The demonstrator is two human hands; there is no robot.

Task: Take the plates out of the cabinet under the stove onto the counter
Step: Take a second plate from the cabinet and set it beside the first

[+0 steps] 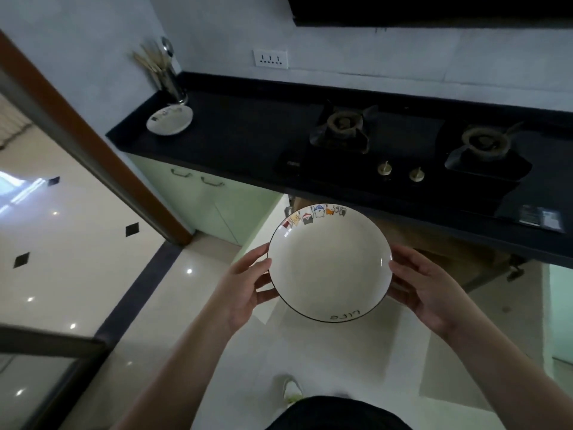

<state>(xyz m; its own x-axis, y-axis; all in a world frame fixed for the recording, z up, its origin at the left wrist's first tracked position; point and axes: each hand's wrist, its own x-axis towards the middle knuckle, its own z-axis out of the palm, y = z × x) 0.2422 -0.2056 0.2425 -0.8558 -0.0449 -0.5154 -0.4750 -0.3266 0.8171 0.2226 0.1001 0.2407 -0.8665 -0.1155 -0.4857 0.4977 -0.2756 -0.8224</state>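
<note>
A white plate (328, 265) with a thin black rim and small cartoon figures along its far edge hangs level in the air below the counter's front edge. My left hand (245, 287) grips its left rim and my right hand (424, 290) grips its right rim, thumbs on top. A second white plate (170, 119) lies on the black counter (248, 131) at the far left. The open cabinet (403, 240) under the stove shows behind the held plate; its inside is dark.
A gas stove with two burners (342, 125) (485, 142) and two knobs (384, 168) fills the counter's right part. A metal utensil holder (173, 85) stands in the back left corner. Pale green cabinet doors (204, 197) sit at left, a brown door frame (93, 144) further left.
</note>
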